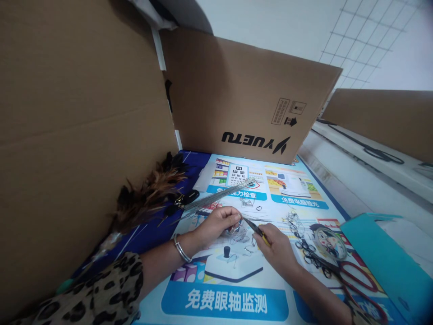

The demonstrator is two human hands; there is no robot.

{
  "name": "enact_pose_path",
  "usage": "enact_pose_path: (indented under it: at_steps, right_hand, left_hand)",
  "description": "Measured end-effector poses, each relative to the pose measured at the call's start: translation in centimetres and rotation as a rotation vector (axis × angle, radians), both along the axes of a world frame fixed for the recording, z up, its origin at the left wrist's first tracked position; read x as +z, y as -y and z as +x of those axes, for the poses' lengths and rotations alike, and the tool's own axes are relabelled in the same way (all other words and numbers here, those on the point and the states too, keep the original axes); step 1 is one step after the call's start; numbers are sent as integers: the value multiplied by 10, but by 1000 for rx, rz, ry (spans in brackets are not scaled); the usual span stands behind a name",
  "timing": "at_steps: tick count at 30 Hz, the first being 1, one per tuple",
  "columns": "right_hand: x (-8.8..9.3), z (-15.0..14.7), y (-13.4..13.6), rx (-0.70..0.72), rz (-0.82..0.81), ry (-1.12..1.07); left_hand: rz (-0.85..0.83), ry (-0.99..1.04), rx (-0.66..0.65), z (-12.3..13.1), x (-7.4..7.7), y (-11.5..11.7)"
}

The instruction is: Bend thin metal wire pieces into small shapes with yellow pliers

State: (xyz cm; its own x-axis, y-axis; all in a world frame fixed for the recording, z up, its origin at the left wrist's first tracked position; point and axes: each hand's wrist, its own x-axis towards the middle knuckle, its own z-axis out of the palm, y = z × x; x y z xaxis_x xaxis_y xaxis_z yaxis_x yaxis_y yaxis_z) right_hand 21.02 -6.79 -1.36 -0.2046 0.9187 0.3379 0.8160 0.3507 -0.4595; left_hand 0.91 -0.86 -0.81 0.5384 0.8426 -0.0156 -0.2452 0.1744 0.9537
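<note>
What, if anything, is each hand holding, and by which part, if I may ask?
The right hand holds pliers by the handles. The left hand pinches near their tip; whatever it holds is too small to tell.

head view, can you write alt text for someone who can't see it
A person's right hand holds pliers with their tips close to the pinched fingertips of the left hand, above a printed mat. Around them lie thin metal wires, brown feathers and red-handled scissors, with a cardboard panel standing behind.
</note>
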Motion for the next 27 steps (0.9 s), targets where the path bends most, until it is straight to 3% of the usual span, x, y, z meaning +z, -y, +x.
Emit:
enact_pose_path:
  at_steps: [27]
  right_hand:
    - [1, -2, -1, 37, 29, -39]
  left_hand:
    - [-40, 47, -79, 1, -8, 0]
